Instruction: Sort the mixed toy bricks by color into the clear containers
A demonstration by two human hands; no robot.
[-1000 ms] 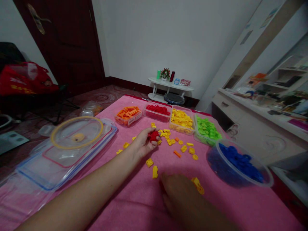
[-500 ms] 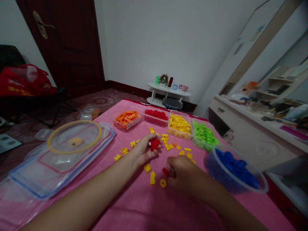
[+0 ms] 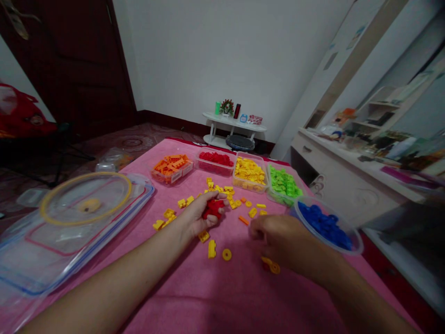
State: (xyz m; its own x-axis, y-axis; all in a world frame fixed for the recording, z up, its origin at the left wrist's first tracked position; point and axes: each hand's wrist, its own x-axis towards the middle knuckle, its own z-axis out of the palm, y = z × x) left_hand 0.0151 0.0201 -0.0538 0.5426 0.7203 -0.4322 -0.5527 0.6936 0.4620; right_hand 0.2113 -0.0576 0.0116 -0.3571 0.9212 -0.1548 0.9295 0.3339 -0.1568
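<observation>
Palm up over the middle of the pink cloth, my left hand (image 3: 200,217) is closed around several red toy bricks (image 3: 213,209). Yellow bricks lie on the cloth around it, among them an upright-looking yellow block (image 3: 212,249) and a yellow ring-shaped piece (image 3: 226,254). To the right hovers my right hand (image 3: 278,236), slightly blurred, its fingers curled in; what they hold, if anything, is hidden. A thin orange piece (image 3: 243,220) lies just left of its fingertips. Below the hand sit another yellow round piece (image 3: 275,268) and a bit of red, partly covered.
Along the far side stand tubs of orange bricks (image 3: 173,168), red bricks (image 3: 215,160), yellow bricks (image 3: 249,171) and green bricks (image 3: 285,183). A round tub of blue bricks (image 3: 327,227) stands at right. Stacked clear lids (image 3: 76,227) lie at left on the pink cloth (image 3: 194,292).
My right hand has moved right; the red brick it held no longer shows in its fingers. My left hand keeps its red bricks. The whole view has shifted.
</observation>
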